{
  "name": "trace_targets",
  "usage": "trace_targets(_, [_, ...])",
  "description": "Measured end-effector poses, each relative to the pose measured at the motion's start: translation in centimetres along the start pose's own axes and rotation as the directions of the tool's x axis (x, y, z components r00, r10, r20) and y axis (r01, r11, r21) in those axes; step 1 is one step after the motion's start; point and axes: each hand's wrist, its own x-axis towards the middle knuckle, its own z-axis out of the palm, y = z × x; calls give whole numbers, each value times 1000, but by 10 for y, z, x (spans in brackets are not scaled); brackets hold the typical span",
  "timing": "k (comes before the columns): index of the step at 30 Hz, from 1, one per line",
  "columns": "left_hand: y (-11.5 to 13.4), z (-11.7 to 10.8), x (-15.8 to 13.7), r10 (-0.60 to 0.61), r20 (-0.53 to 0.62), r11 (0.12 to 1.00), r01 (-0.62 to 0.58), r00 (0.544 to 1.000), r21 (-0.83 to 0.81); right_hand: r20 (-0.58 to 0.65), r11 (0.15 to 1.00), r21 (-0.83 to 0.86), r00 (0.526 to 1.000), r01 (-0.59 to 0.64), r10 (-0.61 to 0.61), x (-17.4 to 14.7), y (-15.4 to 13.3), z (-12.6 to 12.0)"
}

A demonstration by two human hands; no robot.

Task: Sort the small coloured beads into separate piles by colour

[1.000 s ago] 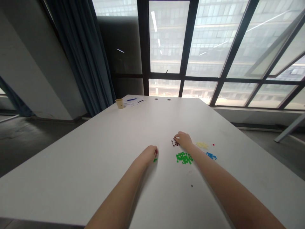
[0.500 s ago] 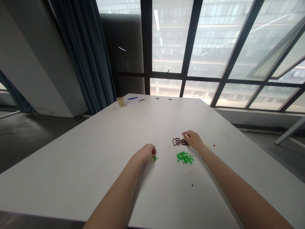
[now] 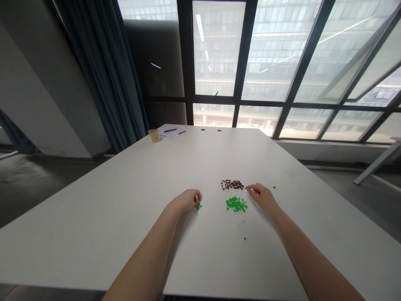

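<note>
My left hand (image 3: 189,199) is closed, its fingers curled round a small green piece (image 3: 198,206) that sticks out below the fingertips. Part of that piece is hidden by the hand. My right hand (image 3: 262,197) has thumb and forefinger pinched together at the right end of a pile of small dark brown bricks (image 3: 232,184). Whatever lies between those fingertips is too small to make out. Nearer to me than the brown pile, between my hands, lies a heap of small bright green bricks (image 3: 236,204).
On the white table (image 3: 109,217) lie a tiny red piece (image 3: 274,187), some whitish pieces (image 3: 241,223) and a small black piece (image 3: 244,238). A tan cup (image 3: 154,135) stands far left beside papers and a blue pen (image 3: 170,130). Windows rise behind the table.
My right hand has drawn back from over the brown bricks to their right end. My left hand keeps its hold on the green piece. The view has shifted slightly.
</note>
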Motion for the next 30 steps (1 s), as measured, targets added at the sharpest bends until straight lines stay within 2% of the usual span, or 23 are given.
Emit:
trace_targets(7, [-1,0,2,48,40,999,-47,998,-16,12,1000,16,1000,16,-16,-1,6,2])
trace_targets(13, [22,-7,-6,150,-107,988,-153,983,-23,23,999,39,999,25,-26,-2,1,-3])
trace_targets(16, [38,-1,-10,270,-172,958,-283,947,-56,35,996,74,998,53,-56,-4,-10,0])
trace_targets(20, [57,11,-14,468,-267,874,-486,843,-2,75,981,146,988,125,-137,-10,-28,9])
trace_targets(23, [62,17,-13,540,-294,829,-559,789,23,115,971,175,977,160,-182,-14,-39,15])
trace_targets(26, [62,18,-12,563,-302,811,-585,769,24,126,965,190,970,184,-209,-17,-46,19])
trace_targets(30, [62,17,-13,565,-311,808,-589,764,20,81,953,215,969,211,-233,-20,-52,23])
